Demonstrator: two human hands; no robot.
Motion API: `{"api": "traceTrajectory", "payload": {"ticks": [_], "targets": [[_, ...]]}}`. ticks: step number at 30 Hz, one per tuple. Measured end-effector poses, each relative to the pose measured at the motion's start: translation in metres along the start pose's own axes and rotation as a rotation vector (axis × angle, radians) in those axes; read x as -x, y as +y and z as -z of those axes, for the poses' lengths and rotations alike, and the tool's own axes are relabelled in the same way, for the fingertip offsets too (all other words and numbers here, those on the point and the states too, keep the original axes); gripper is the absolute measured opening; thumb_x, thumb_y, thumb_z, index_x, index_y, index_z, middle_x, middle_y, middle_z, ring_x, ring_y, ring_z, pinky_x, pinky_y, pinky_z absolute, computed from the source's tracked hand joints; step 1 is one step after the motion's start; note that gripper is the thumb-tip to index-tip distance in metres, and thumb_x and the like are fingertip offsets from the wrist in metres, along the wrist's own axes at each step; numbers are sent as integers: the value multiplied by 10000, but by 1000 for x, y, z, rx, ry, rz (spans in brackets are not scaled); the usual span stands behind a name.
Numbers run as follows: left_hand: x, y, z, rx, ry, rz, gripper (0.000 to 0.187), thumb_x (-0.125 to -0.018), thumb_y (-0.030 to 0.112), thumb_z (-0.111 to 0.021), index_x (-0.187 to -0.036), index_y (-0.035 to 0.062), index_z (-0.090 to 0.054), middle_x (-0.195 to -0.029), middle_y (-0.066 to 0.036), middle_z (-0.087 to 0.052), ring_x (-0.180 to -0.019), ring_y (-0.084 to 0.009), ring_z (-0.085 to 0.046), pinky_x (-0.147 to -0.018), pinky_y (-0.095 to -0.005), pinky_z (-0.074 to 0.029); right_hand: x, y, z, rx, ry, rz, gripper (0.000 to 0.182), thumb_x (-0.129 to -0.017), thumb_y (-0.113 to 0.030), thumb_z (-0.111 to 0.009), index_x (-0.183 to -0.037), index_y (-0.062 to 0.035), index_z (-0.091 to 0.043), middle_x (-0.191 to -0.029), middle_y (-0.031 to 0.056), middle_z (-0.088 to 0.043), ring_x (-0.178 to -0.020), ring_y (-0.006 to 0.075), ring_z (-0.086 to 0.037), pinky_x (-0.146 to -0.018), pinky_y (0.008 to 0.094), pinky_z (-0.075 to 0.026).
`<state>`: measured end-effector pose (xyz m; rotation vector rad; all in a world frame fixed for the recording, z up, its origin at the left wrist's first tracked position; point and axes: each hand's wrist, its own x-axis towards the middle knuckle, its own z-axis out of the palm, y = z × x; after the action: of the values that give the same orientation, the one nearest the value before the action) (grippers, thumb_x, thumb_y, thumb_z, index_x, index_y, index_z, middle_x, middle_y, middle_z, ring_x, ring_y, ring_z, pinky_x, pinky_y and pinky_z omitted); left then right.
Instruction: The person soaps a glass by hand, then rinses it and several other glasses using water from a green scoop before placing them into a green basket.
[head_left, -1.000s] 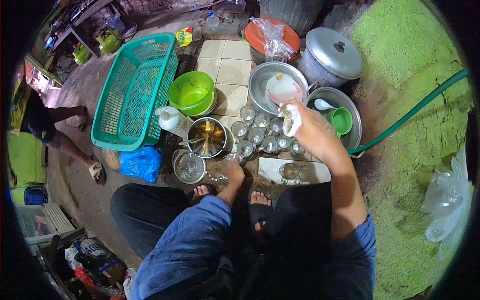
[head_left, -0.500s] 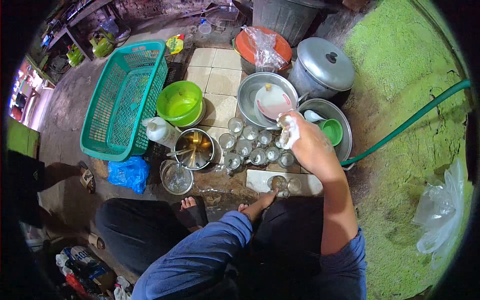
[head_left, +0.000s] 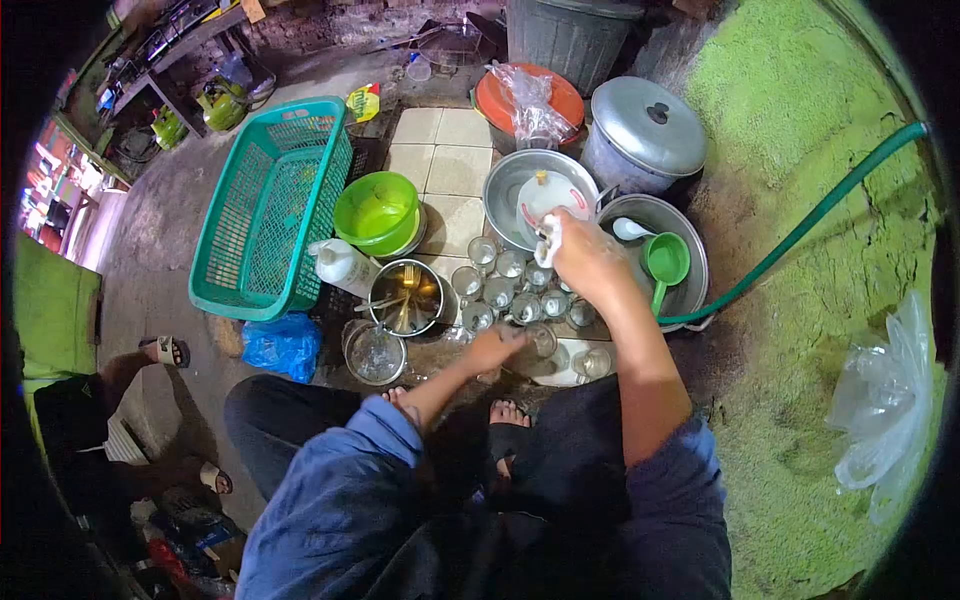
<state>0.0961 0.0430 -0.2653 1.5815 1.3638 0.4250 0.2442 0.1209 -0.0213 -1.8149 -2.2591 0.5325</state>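
My left hand (head_left: 492,350), slightly blurred, is closed at the side of a glass mug (head_left: 541,341), just in front of a cluster of several glass mugs (head_left: 498,292). My right hand (head_left: 592,262) is closed on a white, foam-covered sponge (head_left: 549,240), above the right side of that cluster. Another glass mug (head_left: 592,364) stands on a white tile (head_left: 556,372) near my knees. Behind the right hand is a metal basin (head_left: 500,184) with a whitish plate or lid (head_left: 552,192) inside.
To the left are a teal basket (head_left: 215,265), a green bowl (head_left: 372,207), a white bottle (head_left: 340,266) and a metal pot with cutlery (head_left: 406,298). On the right stand a large pot (head_left: 672,215) with a green dipper (head_left: 666,258), a lidded pot (head_left: 645,130) and a green hose (head_left: 800,230).
My left hand has moved up and left from the white tile with a glass mug. The right hand has shifted slightly left and down, still gripping the sponge. The whole view has tilted.
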Motion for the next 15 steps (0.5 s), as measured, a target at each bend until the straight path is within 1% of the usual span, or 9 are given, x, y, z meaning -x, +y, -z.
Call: {"api": "traceTrajectory", "payload": {"ticks": [1, 4, 6, 7, 9, 10, 12, 13, 15], "targets": [[-4, 6, 15, -66, 97, -74, 612, -798, 627, -525, -858, 41, -692, -891, -182, -666, -771, -353, -637, -737, -413, -488, -3, -2, -1, -6, 2, 1, 324, -854, -153, -407, -1130, -35, -529, -1036, 221, -626, -978, 381, -603, -862, 476, -453], [11, 56, 78, -130, 105, -251, 602, -763, 619, -585, -811, 28, -685, -833, -163, -665, -766, -342, -638, -737, -414, -490, -8, -6, -4, 30, -55, -21, 342, -857, -155, -400, -1151, -40, -531, -1033, 226, -626, -996, 374, -598, -879, 471, -449], [29, 87, 106, -642, 9, -257, 531, -775, 507, -653, -594, 13, -580, -825, -115, -671, -747, -281, -642, -720, -384, -493, -9, -6, -7, 14, -50, 3, 337, -853, -152, -407, -1137, -34, -545, -1033, 236, -622, -998, 380, -593, -877, 470, -447], [33, 84, 112, -648, 12, -255, 531, -775, 507, -653, -594, 13, -580, -825, -115, -671, -747, -281, -642, -720, -384, -493, -10, -6, -10, 9, -47, 7, 337, -853, -152, -407, -1137, -34, -545, -1033, 236, -622, -998, 380, -593, -877, 470, -447], [40, 76, 124, -919, 131, -452, 473, -778, 492, -637, -642, 39, -621, -750, -108, -644, -715, -294, -624, -721, -390, -491, -11, -3, -15, -76, 7, 104, 316, -846, -144, -428, -1112, -42, -564, -1023, 245, -619, -996, 388, -585, -867, 466, -445], [43, 71, 129, -908, 233, -690, 382, -793, 435, -622, -710, 63, -643, -728, -94, -627, -738, -262, -618, -778, -377, -477, -13, -2, -19, -79, 8, 108, 316, -846, -144, -428, -1112, -42, -564, -1023, 245, -619, -996, 388, -585, -867, 466, -445], [51, 74, 135, -1064, 228, -681, 357, -800, 415, -618, -735, 65, -645, -741, -86, -627, -769, -253, -614, -814, -382, -462, -14, -4, -24, -154, 81, 171, 291, -810, -100, -524, -1092, -65, -585, -957, 242, -629, -939, 398, -593, -820, 460, -447], [54, 79, 137, -1216, 222, -674, 333, -807, 396, -614, -761, 67, -646, -753, -78, -627, -801, -245, -610, -849, -388, -448, -13, -6, -24, -153, 81, 175, 291, -810, -100, -524, -1092, -65, -585, -957, 242, -629, -939, 398, -593, -820, 460, -447], [55, 83, 140, -1243, 199, -632, 310, -807, 373, -615, -762, 67, -645, -794, -69, -634, -855, -219, -602, -885, -398, -423, -11, -9, -23, -127, 35, 209, 300, -795, -69, -540, -1090, -51, -592, -955, 238, -632, -937, 396, -595, -822, 453, -446]]}}
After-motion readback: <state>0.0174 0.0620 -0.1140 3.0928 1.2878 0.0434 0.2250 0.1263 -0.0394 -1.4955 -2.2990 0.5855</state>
